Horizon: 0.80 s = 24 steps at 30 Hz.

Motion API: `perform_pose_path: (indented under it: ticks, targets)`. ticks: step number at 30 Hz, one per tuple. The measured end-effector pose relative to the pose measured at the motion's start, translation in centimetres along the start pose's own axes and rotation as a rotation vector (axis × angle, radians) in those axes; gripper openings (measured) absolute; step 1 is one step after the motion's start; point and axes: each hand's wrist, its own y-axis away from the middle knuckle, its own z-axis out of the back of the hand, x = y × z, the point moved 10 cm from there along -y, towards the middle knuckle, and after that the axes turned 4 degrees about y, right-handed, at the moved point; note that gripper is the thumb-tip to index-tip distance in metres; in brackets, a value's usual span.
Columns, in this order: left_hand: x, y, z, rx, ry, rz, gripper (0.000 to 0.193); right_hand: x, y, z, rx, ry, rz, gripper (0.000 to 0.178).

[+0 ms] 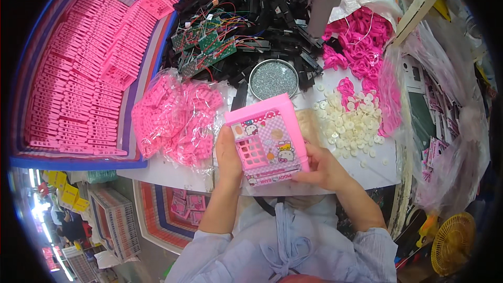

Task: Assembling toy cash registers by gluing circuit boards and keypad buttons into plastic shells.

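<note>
A pink plastic toy box [267, 139] with cartoon stickers and a small keypad grid on its face is held upright over the table's front edge. My left hand [229, 158] grips its left side, thumb on the front. My right hand [320, 166] holds its lower right corner, fingers curled around the edge. Right behind the toy lies a pile of small white round buttons [351, 123], and a clear bag of pink plastic parts [175, 118] sits to its left.
A blue crate [78, 163] of stacked pink panels fills the left. Black parts and green circuit boards [209, 47] with wires lie at the back, by a round tin of screws [273, 78]. Pink rings [361, 47] spill from a bag at right. Another basket [167, 215] stands below the table.
</note>
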Motion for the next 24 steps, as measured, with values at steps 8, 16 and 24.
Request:
perform_pose_path:
  ticks: [8, 16, 24]
  targets:
    - [-1.5, -0.7, -0.5, 0.045, -0.147, -0.059, 0.039, 1.1, 0.4, -1.6, -0.022, -0.153, 0.084, 0.058]
    - [0.5, 0.5, 0.3, 0.019, -0.182, -0.057, 0.042, 1.6, 0.7, 0.4, -0.169, -0.118, 0.139, 0.061]
    - [-0.2, 1.7, -0.1, 0.057, -0.425, -0.281, 0.048, 0.1, 1.2, 0.1, -0.155, -0.144, 0.134, 0.061]
